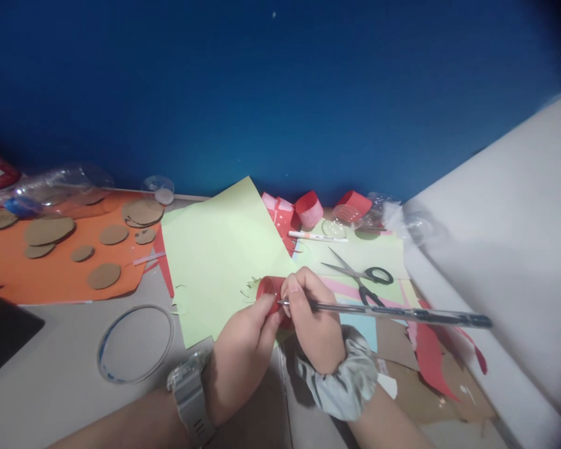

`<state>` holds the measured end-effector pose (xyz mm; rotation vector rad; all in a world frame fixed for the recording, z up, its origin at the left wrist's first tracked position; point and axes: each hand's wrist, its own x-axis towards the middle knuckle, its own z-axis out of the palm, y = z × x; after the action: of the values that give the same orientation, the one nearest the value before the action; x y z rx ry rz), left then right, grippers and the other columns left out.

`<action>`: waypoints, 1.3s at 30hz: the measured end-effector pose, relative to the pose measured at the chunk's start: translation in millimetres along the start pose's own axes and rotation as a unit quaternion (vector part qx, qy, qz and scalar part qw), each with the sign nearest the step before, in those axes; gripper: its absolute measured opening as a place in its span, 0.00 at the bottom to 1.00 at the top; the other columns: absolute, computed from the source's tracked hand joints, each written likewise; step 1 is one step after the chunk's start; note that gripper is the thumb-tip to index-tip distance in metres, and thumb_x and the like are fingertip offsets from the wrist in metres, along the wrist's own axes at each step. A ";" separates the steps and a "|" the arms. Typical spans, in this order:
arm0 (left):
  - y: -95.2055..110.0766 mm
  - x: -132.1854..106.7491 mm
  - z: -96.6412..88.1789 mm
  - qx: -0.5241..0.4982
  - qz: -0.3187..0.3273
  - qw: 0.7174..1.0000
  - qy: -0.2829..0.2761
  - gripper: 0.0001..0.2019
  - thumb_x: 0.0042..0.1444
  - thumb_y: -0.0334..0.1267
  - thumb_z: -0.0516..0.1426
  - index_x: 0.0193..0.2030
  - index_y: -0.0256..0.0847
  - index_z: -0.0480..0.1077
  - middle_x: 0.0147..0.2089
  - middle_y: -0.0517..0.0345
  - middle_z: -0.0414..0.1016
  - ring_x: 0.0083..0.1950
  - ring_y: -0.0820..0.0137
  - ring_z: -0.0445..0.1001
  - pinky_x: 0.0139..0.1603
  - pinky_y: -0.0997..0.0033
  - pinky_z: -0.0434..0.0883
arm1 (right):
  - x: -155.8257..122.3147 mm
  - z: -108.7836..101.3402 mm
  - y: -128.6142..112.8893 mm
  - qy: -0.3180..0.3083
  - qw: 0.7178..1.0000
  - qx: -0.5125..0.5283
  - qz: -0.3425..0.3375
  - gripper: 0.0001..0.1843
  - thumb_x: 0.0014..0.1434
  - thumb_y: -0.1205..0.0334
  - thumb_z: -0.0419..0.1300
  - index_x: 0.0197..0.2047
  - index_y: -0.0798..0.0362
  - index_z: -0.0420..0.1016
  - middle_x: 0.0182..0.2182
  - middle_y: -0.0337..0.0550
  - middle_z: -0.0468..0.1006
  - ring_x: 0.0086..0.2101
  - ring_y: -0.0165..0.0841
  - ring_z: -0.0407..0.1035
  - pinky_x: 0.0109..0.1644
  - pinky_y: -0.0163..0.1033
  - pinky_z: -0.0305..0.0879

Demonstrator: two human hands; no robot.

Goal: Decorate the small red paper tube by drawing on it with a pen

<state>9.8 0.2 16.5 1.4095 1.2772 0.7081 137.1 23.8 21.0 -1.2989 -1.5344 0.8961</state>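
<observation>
Near the middle of the view, my left hand (245, 349) closes its thumb and fingers on a small red paper ring (270, 285). My right hand (313, 315), with a grey-green scrunchie on the wrist, grips a clear-barrelled ballpoint pen (402, 312). The pen's tip reaches the red ring beside my left thumb; whether it touches the paper I cannot tell. Under the ring lies a pale green sheet (219, 249) with some dark pen strokes on it. My fingers cover part of the ring.
Cardboard discs (103, 275) and a clear plastic bottle (60, 187) lie on an orange sheet (9, 280) to the left. A tape-like ring (135, 377) and a black phone-like object (4, 337) lie nearby. Scissors (355, 272), a marker (316, 237) and red paper scraps (432, 362) are at right.
</observation>
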 end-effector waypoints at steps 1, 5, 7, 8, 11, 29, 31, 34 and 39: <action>0.3 -0.2 -0.1 -0.006 0.001 1.000 -0.003 0.10 0.65 0.37 0.47 0.39 0.43 0.68 0.37 0.57 0.77 0.40 0.67 0.74 0.49 0.70 0.67 | -0.1 -0.2 0.1 -0.009 1.000 -0.003 -0.002 0.16 0.67 0.64 0.50 0.25 0.51 0.59 0.21 0.31 0.59 0.22 0.26 0.55 0.27 0.33 0.55; 1.3 -0.1 0.1 -0.007 0.000 1.000 -0.001 0.09 0.65 0.37 0.47 0.40 0.43 0.67 0.39 0.58 0.77 0.41 0.67 0.74 0.50 0.70 0.66 | -0.6 -0.4 0.6 -0.008 1.000 0.005 0.002 0.15 0.66 0.66 0.50 0.25 0.51 0.59 0.21 0.31 0.59 0.23 0.26 0.55 0.27 0.32 0.55; 1.5 0.2 0.1 0.003 -0.007 1.000 0.004 0.09 0.65 0.37 0.47 0.39 0.43 0.67 0.37 0.57 0.76 0.41 0.66 0.74 0.49 0.69 0.66 | -1.0 -0.4 0.5 0.003 1.000 0.013 0.004 0.14 0.66 0.66 0.50 0.26 0.51 0.60 0.21 0.30 0.59 0.22 0.25 0.55 0.27 0.32 0.56; 1.4 0.3 0.0 0.004 -0.008 1.000 0.001 0.09 0.65 0.37 0.47 0.38 0.43 0.67 0.36 0.57 0.76 0.40 0.66 0.74 0.49 0.69 0.66 | -1.1 -0.4 0.3 0.003 1.000 0.012 0.002 0.14 0.66 0.67 0.50 0.26 0.51 0.60 0.21 0.30 0.59 0.22 0.25 0.55 0.27 0.32 0.56; 1.3 0.8 -0.8 -0.015 0.001 1.000 -0.009 0.09 0.65 0.36 0.46 0.36 0.43 0.66 0.35 0.58 0.76 0.37 0.68 0.73 0.48 0.70 0.66 | -1.4 -0.8 -0.2 -0.022 1.000 -0.002 -0.013 0.15 0.65 0.68 0.50 0.26 0.51 0.59 0.21 0.31 0.59 0.23 0.25 0.55 0.27 0.31 0.55; 0.1 1.8 -0.5 -0.015 0.013 1.000 0.004 0.10 0.64 0.36 0.47 0.39 0.42 0.70 0.36 0.57 0.77 0.37 0.67 0.73 0.51 0.68 0.68 | -1.5 -2.9 0.9 -0.029 0.999 -0.032 -0.031 0.14 0.66 0.67 0.50 0.27 0.51 0.59 0.23 0.31 0.61 0.24 0.25 0.58 0.28 0.32 0.57; 0.6 1.2 -0.6 -0.029 0.016 0.999 0.001 0.11 0.64 0.36 0.47 0.41 0.42 0.71 0.38 0.57 0.78 0.38 0.67 0.74 0.50 0.69 0.69 | -1.6 -3.7 0.8 -0.056 0.996 -0.056 -0.045 0.13 0.65 0.68 0.51 0.27 0.51 0.58 0.22 0.31 0.60 0.24 0.26 0.57 0.29 0.32 0.56; 0.4 0.9 -0.8 -0.026 0.020 0.999 0.002 0.11 0.64 0.35 0.47 0.40 0.42 0.71 0.37 0.58 0.77 0.37 0.68 0.73 0.50 0.68 0.69 | -1.8 -4.1 0.9 -0.068 0.994 -0.066 -0.050 0.14 0.65 0.67 0.50 0.27 0.51 0.58 0.22 0.31 0.59 0.24 0.26 0.56 0.28 0.32 0.55; 0.2 2.2 -1.0 -0.015 0.015 1.000 0.010 0.11 0.64 0.36 0.48 0.39 0.43 0.71 0.35 0.58 0.77 0.36 0.68 0.73 0.51 0.67 0.69 | -2.4 -4.1 1.4 -0.041 0.997 -0.053 -0.042 0.13 0.66 0.67 0.49 0.28 0.50 0.59 0.23 0.32 0.61 0.24 0.26 0.58 0.28 0.32 0.57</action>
<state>9.5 2.7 16.4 1.4028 1.2587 0.7594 141.5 21.6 20.6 -1.2746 -1.7087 0.8337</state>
